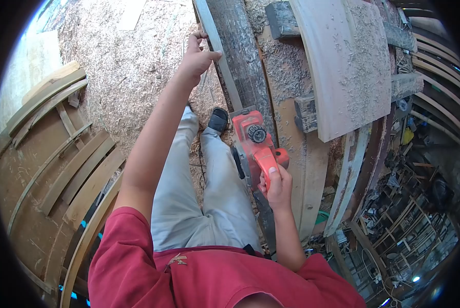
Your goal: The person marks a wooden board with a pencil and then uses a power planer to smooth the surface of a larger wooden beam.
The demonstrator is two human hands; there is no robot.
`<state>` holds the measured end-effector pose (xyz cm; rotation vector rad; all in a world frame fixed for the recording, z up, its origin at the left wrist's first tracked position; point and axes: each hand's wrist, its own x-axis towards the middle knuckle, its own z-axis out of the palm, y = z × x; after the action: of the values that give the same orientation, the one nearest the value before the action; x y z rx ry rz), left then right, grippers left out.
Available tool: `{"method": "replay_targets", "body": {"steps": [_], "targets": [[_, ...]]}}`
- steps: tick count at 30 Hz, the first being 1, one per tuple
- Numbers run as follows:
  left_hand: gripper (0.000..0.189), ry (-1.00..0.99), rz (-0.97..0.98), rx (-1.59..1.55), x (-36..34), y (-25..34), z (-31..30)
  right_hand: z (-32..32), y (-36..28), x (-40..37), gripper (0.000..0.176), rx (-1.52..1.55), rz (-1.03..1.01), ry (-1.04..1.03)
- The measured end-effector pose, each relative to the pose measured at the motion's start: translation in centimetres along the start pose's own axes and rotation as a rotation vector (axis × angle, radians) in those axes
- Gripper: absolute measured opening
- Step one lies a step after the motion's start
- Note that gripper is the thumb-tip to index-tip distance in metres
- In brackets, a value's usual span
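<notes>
Planer (255, 146) down on the edge of the thin strip (229, 77), right hand (276, 185) wrapped tight round its orange handle, thumb on top. Up ahead the left hand (196, 56) pinches that same strip, fingers curled over its edge, right in the tool's line. That's the danger: one slip forward and the cutter meets those fingers. The strip is narrow too, so the planer could tip off sideways toward the dark beam (242, 56). Shavings (127, 61) thick on the floor, shaky footing by the shoe (218, 120).
</notes>
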<state>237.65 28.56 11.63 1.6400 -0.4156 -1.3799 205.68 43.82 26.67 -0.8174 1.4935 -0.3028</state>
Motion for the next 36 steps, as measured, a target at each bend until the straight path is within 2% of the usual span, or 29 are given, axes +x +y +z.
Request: {"method": "replay_targets", "body": {"steps": [1, 4, 7, 8, 11, 16, 19, 22, 25, 29, 35, 36], "targets": [[0.071, 0.000, -0.031, -0.006, -0.1, 0.1, 0.1, 0.2, -0.2, 0.4, 0.038, -0.003, -0.014, -0.002], [0.055, 0.127, 0.061, 0.040, 1.6, -1.1, -0.2, 0.7, -0.7, 1.8, 0.037, -0.015, -0.040, -0.009], [0.061, 0.077, 0.049, -0.032, 3.9, -1.1, -1.8, 1.1, -1.1, 2.7, 0.036, -0.029, -0.038, -0.001], [0.069, 0.080, 0.068, 0.018, 4.5, -1.0, -2.2, 1.3, -1.6, 2.8, 0.036, -0.035, -0.031, 0.004], [0.075, 0.055, 0.142, 0.008, 5.2, -0.7, -2.9, 1.7, -2.6, 3.1, 0.036, -0.034, -0.004, 0.009], [0.086, 0.016, 0.053, 0.008, 5.0, 1.8, -3.3, 2.5, -3.5, 4.5, 0.037, -0.064, -0.026, -0.015], [0.087, -0.041, 0.063, -0.036, 6.3, 2.0, -3.7, 3.4, -4.1, 5.7, 0.037, -0.105, -0.080, -0.001], [0.088, 0.053, 0.075, -0.011, 8.1, 3.6, -4.2, 4.5, -5.6, 6.2, 0.037, -0.163, -0.083, 0.023], [0.088, 0.075, 0.185, 0.027, 11.5, 4.6, -5.8, 5.3, -7.2, 7.7, 0.039, -0.192, -0.092, 0.024], [0.086, 0.064, 0.145, 0.059, 14.4, 6.9, -7.5, 6.7, -9.1, 9.2, 0.044, -0.235, -0.081, 0.029], [0.070, -0.080, 0.187, 0.013, 17.8, 10.4, -10.1, 9.8, -12.7, 11.4, 0.045, -0.216, -0.075, 0.061], [0.070, -0.008, 0.160, 0.053, 18.1, 10.9, -9.8, 10.3, -13.4, 11.8, 0.045, -0.219, -0.080, 0.059]]}}
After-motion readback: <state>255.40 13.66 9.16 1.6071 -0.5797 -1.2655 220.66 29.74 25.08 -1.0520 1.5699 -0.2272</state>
